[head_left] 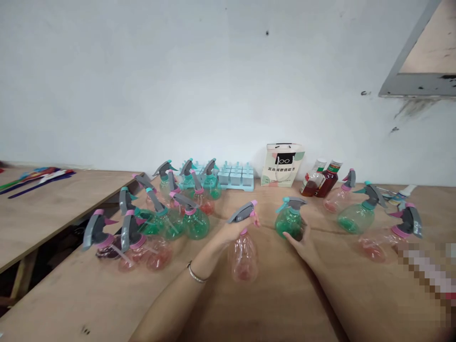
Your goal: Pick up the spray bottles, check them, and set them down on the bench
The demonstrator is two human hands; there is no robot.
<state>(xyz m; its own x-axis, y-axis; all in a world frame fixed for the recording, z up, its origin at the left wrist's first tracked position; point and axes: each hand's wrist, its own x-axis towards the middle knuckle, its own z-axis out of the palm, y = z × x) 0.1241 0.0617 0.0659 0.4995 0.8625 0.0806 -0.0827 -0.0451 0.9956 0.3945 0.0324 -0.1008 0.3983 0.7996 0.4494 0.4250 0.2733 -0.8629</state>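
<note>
On the table (pixel 278 304), my left hand (pixel 245 225) grips the pink bottle (pixel 244 260) by its slim neck, likely for steadiness, while my right hand (pixel 302 241) clasps the green bottle (pixel 285 223).

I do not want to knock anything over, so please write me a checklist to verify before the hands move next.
1. Left hand closed around the front pink bottle: ok.
2. Right hand firmly gripping the green bottle beside it: cannot tell.
3. Front pink bottle upright: ok.
4. Its base touching the table: cannot tell.
5. These two bottles apart from each other: ok.
</note>
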